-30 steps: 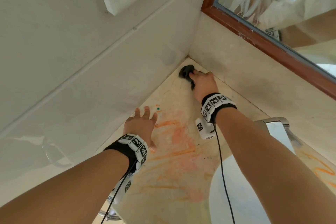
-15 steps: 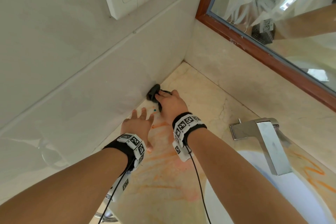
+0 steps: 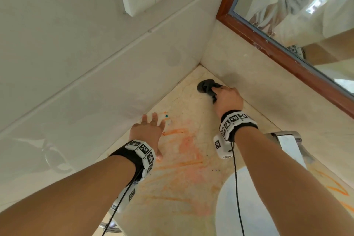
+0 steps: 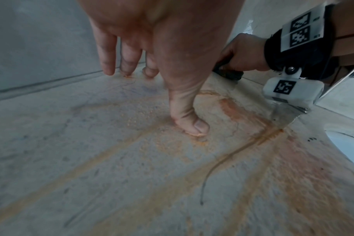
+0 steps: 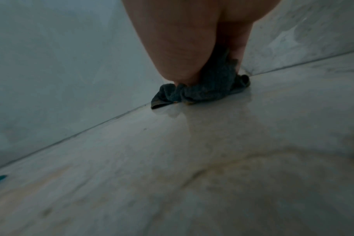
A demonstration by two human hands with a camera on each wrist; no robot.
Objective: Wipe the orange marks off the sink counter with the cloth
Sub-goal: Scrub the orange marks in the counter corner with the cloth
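Right hand (image 3: 229,99): fingers curled round dark bunched cloth (image 3: 206,87), pressed on sink counter (image 3: 193,101) near back corner. Left hand (image 3: 146,132): spread flat, fingertips and thumb on counter among orange marks (image 3: 183,147)

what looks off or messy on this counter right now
Smeared orange marks cover the counter between the left hand and the basin, with more right of the tap. The right hand holds the dark cloth in the clean back corner, away from them.
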